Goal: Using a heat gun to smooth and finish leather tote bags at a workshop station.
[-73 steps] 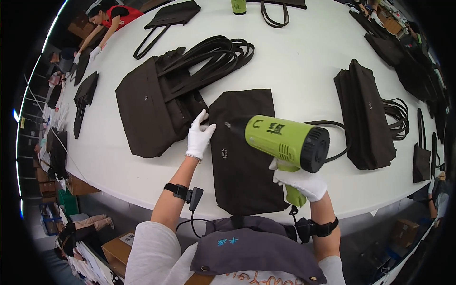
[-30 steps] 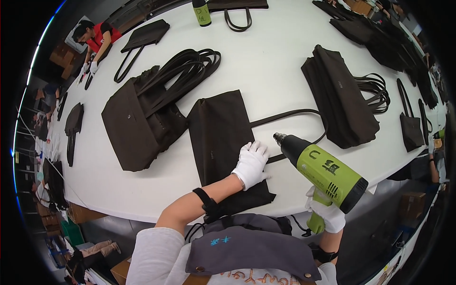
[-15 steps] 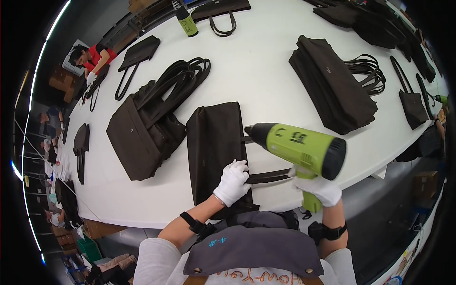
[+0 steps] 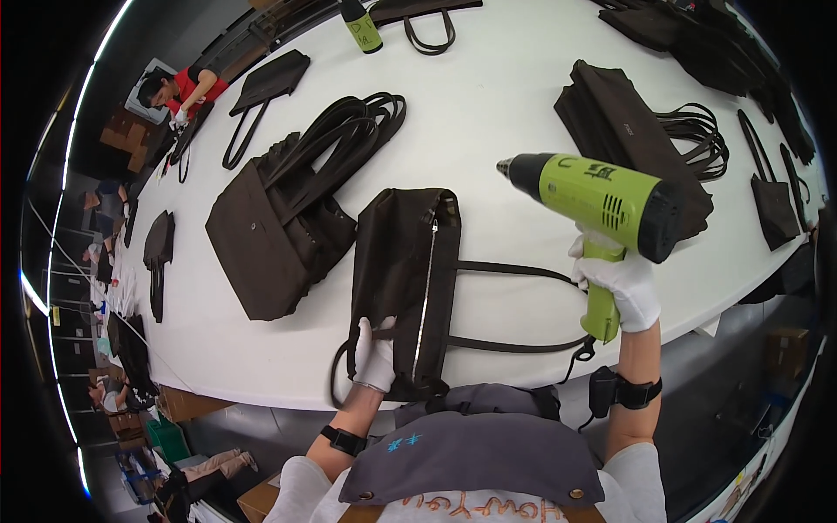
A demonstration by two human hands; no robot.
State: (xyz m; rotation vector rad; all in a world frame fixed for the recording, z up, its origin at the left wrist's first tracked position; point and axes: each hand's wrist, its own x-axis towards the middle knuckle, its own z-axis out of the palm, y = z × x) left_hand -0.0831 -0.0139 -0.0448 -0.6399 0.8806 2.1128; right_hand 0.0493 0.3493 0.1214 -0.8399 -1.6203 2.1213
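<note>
In front of me a dark brown handbag [image 4: 388,240] lies on the table, its silver zipper [image 4: 426,301] facing up. Two of its straps reach out to the right, and another loop curves at its lower left. My white-gloved left hand [image 4: 377,362] grips the bag's near left side, fingers partly hidden by the leather. Wrapped round the handle of a green and black heat gun [image 4: 602,196] is my gloved right hand [image 4: 629,283]. The gun is held above the table, right of the bag, its nozzle pointing left; a black cord hangs from its handle.
A stack of brown bags [image 4: 270,231] stands to the left, another stack [image 4: 628,144] to the right. More bags lie along the far edges, and a second green tool [image 4: 362,30] stands at the back. A co-worker in a red vest [image 4: 187,87] works at the far left.
The handbag has been turned so its zipper shows. My left hand has shifted from its right edge to its near left side. The heat gun has risen and moved right.
</note>
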